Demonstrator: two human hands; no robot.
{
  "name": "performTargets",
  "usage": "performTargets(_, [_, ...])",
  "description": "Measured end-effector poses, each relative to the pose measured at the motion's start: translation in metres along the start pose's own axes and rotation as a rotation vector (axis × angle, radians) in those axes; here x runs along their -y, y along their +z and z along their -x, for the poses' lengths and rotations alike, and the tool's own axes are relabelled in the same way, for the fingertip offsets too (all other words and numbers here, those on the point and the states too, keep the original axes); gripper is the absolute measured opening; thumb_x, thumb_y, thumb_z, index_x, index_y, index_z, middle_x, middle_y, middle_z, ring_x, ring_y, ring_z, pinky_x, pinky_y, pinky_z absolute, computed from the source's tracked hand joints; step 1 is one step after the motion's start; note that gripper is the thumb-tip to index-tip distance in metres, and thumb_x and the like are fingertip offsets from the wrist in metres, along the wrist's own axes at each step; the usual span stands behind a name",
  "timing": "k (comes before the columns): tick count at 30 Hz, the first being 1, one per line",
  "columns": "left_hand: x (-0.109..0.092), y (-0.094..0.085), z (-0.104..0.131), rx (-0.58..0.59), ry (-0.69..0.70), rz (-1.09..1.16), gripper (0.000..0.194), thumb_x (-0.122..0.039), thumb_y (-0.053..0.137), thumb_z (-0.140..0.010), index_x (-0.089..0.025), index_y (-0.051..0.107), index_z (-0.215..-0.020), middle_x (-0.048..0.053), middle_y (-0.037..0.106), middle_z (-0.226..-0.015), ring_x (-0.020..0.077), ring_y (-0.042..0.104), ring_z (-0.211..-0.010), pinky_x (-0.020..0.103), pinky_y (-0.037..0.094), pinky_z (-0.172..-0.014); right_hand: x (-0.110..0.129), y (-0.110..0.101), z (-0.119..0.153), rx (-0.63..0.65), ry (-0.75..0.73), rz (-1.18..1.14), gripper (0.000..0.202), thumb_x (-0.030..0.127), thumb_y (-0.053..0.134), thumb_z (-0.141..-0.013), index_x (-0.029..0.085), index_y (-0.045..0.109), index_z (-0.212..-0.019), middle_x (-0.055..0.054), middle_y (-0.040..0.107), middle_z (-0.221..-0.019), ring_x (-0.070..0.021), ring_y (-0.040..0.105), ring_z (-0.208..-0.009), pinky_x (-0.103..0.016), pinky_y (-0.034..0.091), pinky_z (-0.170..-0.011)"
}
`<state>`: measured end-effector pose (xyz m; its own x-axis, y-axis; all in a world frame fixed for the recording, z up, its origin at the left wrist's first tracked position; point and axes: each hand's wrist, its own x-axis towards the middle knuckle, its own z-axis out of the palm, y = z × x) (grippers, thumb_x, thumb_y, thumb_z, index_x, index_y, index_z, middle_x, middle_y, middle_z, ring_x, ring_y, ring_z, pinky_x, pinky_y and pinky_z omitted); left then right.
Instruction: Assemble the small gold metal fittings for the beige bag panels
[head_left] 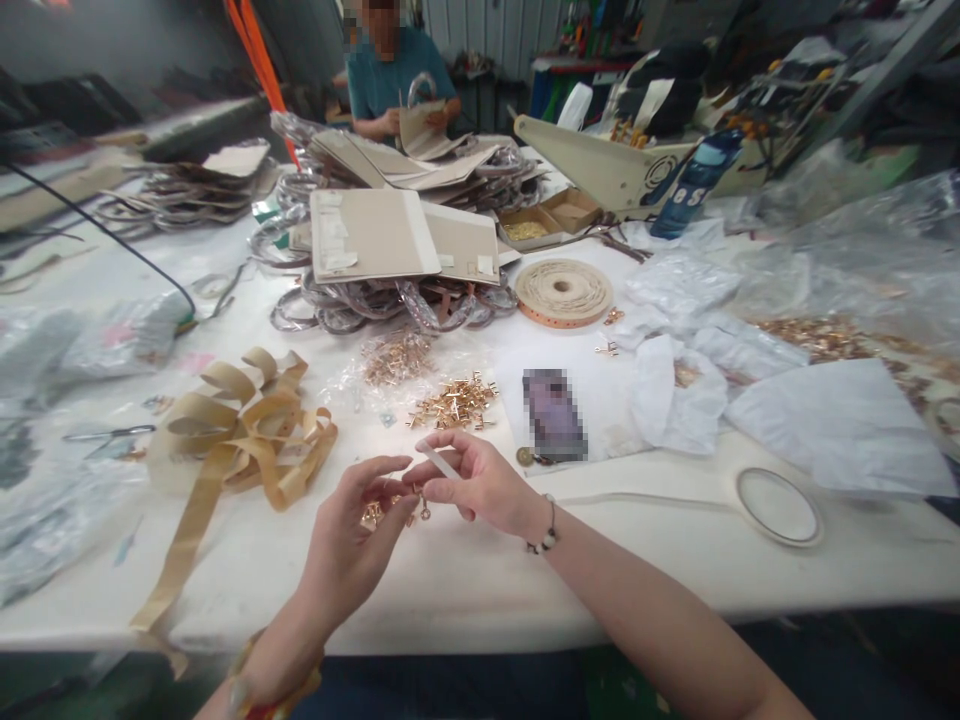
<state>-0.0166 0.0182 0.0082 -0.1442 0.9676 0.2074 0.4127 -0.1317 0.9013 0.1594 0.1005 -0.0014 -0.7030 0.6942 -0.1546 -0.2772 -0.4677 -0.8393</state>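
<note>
The fingers [386,466] of the left hand [349,540] curl into a loose cup, thumb near the index finger, apparently around several small gold-coloured fittings [373,514]; those of the right hand [491,487] are nearly closed, with a narrow white strip [441,461] held across them; a ringed fitting [425,512] hangs between the two sets of fingers, and which hand grips it cannot be told. A heap of metal pieces [456,402] lies on the desk [465,590] just beyond the fingers; a roll of white tape [780,541] rests well to their right, and tan ribbon [217,470] to their left. The cupped fittings could spill if the left fingers spread; the strip, if adhesive, could stick to skin or fold onto itself should the right fingers slacken. On the blue bottle [690,190], far beyond the fingers to the right, only "e S" reads; the phone [555,415], just past the right fingers, is blurred; no brand can be made out.
</note>
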Motion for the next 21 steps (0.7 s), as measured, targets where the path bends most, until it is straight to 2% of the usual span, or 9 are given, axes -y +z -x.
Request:
performTargets(5, [-0.0042, 0.0009, -0.0005, -0.014, -0.024, 0.107, 0.029, -0.023, 0.071, -0.087, -0.024, 0.055, -0.112, 0.006, 0.065, -0.115, 0.0148, 0.07, -0.082, 0.027, 0.059, -0.069, 0.0017, 0.0004, 0.0004, 0.009, 0.013, -0.032, 0.052, 0.027, 0.089, -0.067, 0.021, 0.06, -0.109, -0.006, 0.077, -0.103, -0.0108, 0.068, -0.071, -0.012, 0.031, -0.036])
performTargets(10, [-0.0034, 0.0011, 0.0002, -0.023, -0.012, 0.047, 0.029, -0.023, 0.07, -0.088, -0.024, 0.057, -0.113, 0.005, 0.067, -0.111, 0.014, 0.069, -0.082, 0.026, 0.058, -0.069, 0.0039, 0.0019, 0.0003, -0.01, 0.039, -0.038, 0.051, 0.023, 0.09, -0.063, 0.02, 0.06, -0.104, -0.004, 0.076, -0.1, -0.0122, 0.069, -0.076, -0.012, 0.031, -0.036])
performTargets(16, [0.0015, 0.002, 0.0005, -0.013, -0.001, -0.023, 0.031, -0.025, 0.068, -0.089, -0.024, 0.056, -0.118, 0.005, 0.069, -0.102, 0.0159, 0.069, -0.082, 0.027, 0.054, -0.068, 0.0046, -0.0004, 0.0001, -0.004, 0.079, 0.004, 0.056, 0.023, 0.091, -0.06, 0.02, 0.059, -0.105, -0.007, 0.076, -0.106, -0.018, 0.072, -0.089, -0.013, 0.032, -0.037])
performTargets(21, [-0.0029, -0.0031, -0.0033, -0.064, 0.057, -0.205, 0.038, -0.026, 0.073, -0.084, -0.024, 0.058, -0.12, 0.002, 0.067, -0.094, 0.0151, 0.065, -0.076, 0.027, 0.051, -0.067, 0.0059, -0.0019, -0.0004, -0.056, 0.08, 0.012, 0.048, 0.022, 0.089, -0.064, 0.019, 0.061, -0.102, -0.005, 0.076, -0.1, -0.012, 0.069, -0.074, -0.013, 0.031, -0.038])
